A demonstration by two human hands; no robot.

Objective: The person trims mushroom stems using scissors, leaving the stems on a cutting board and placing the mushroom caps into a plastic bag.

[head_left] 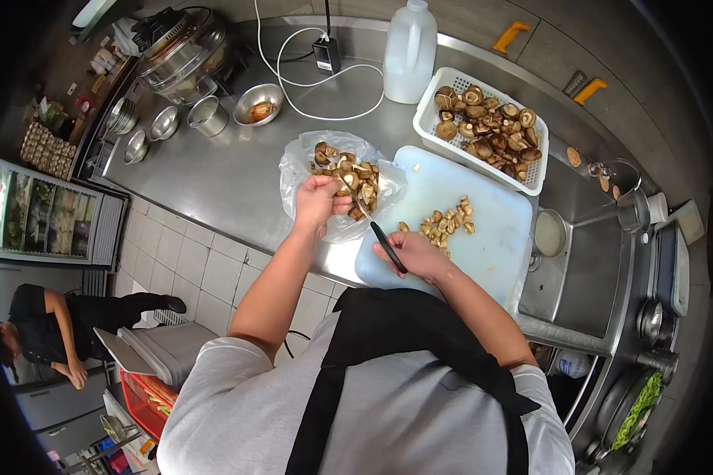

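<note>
My left hand (315,204) pinches a brown shiitake mushroom (347,184) above a clear plastic bag (293,168). My right hand (417,255) is wrapped around the black handle of a small knife (387,244). Its thin blade reaches up and left to the mushroom in my left fingers. Other mushrooms (364,194) lie in the opened bag. On the pale blue cutting board (491,253), beside my right hand, is a loose pile of small tan mushroom stems (444,226). Part of that pile is hidden by my hand.
A white basket (425,127) of whole mushrooms sits behind the board, near a plastic jug (410,51). Metal bowls (259,104), a cable (281,71) and a glass-bowled appliance (184,59) occupy the back left. A sink (590,261) is at right. Another person (55,332) stands far left.
</note>
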